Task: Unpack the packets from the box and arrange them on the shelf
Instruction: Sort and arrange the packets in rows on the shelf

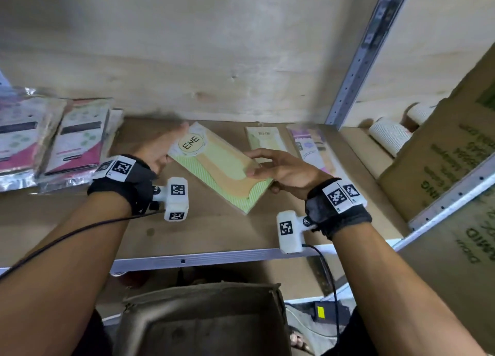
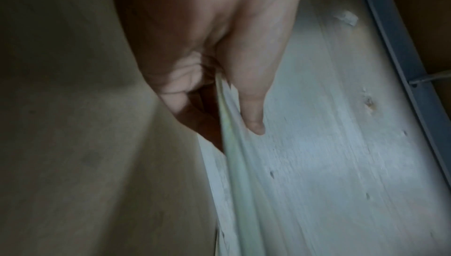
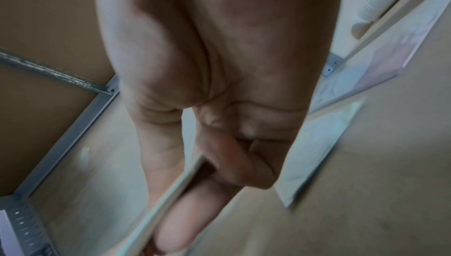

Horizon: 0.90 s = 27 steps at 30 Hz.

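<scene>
A flat green-and-orange packet (image 1: 218,165) marked ENE is held over the shelf board (image 1: 214,230), tilted, between both hands. My left hand (image 1: 158,149) grips its far left end, thumb on top of the packet edge (image 2: 231,144). My right hand (image 1: 278,168) pinches its near right end, fingers above and thumb below; the right wrist view shows the thin packet edge (image 3: 171,192) between thumb and fingers. Another ENE packet (image 1: 263,139) lies flat at the back of the shelf, beside a purple packet (image 1: 310,147). The open brown box (image 1: 203,321) sits below the shelf.
Pink-and-white packets (image 1: 53,139) in clear wrap lie at the shelf's left. A metal upright (image 1: 359,56) bounds the bay on the right; beyond it are white ribbed cups (image 1: 388,136) and a large carton (image 1: 442,152). Bare board lies in front of the held packet.
</scene>
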{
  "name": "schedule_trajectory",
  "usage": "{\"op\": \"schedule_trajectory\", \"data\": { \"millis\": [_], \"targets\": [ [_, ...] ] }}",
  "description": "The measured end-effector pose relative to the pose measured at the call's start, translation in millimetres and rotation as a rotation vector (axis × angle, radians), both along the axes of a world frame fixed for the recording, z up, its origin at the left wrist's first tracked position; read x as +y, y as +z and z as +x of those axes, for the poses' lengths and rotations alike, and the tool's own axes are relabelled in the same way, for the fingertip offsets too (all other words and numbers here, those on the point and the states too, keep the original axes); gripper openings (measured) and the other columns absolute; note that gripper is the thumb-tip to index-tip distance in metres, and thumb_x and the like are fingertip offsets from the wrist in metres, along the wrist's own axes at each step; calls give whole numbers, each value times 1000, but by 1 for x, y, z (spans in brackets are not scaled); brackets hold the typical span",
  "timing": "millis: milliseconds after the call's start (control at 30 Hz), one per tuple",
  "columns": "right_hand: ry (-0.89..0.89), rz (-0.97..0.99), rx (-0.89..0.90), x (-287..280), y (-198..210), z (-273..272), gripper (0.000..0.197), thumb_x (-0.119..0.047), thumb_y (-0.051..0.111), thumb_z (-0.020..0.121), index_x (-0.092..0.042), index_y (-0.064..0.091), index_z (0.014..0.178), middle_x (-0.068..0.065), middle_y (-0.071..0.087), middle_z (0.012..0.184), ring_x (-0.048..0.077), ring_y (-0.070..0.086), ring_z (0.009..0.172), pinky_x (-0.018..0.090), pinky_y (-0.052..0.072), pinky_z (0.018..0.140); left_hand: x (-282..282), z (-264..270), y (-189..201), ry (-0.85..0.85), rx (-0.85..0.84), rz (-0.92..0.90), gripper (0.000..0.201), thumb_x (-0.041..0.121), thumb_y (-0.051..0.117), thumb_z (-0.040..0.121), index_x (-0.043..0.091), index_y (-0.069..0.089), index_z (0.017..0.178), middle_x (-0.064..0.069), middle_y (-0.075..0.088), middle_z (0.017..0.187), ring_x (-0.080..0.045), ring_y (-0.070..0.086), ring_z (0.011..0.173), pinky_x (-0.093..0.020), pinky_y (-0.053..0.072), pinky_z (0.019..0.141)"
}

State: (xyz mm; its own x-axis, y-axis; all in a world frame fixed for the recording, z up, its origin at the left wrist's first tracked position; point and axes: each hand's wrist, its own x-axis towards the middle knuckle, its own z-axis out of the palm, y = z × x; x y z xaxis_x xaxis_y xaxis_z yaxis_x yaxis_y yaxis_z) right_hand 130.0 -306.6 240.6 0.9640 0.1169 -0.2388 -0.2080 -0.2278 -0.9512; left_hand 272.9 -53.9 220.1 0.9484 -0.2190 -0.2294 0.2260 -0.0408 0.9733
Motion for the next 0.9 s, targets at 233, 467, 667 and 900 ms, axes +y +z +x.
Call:
{"op": "schedule_trajectory", "data": {
  "millis": [233, 467, 667, 900],
  "targets": [
    [-6, 12, 35, -11, 0, -15, 23, -15, 74, 88, -10, 63, 108, 7, 72, 102, 13, 62, 88, 27, 50, 56, -3, -16, 0, 1, -59, 104, 34, 47, 67, 90, 14, 71, 86, 1, 77, 73, -10, 67, 54, -17, 45, 44],
    [34, 119, 21, -3, 5, -18, 19, -10, 65, 94, -10, 58, 111, 13, 65, 106, 19, 59, 86, 24, 50, 48, 7, -26, 3, -55, 156, -146, 40, 45, 62, 91, 8, 68, 106, -4, 78, 81, -10, 72, 59, -19, 52, 46],
    [-19, 239, 28, 2, 0, -10, 6, -4, 55, 99, -9, 53, 102, 8, 68, 89, 17, 64, 69, 23, 45, 44, 12, -29, 4, 10, 150, -340, 47, 47, 69, 86, 12, 67, 117, -7, 76, 108, -16, 73, 98, -26, 59, 72],
    [-192, 270, 8, 11, -6, 2, 7, -3, 62, 94, -8, 61, 99, 13, 72, 97, 25, 70, 85, 28, 56, 52, 6, -37, 2, -213, 152, -365, 40, 26, 77, 79, 9, 64, 114, -12, 74, 115, -18, 72, 104, -23, 59, 76]
  ]
}}
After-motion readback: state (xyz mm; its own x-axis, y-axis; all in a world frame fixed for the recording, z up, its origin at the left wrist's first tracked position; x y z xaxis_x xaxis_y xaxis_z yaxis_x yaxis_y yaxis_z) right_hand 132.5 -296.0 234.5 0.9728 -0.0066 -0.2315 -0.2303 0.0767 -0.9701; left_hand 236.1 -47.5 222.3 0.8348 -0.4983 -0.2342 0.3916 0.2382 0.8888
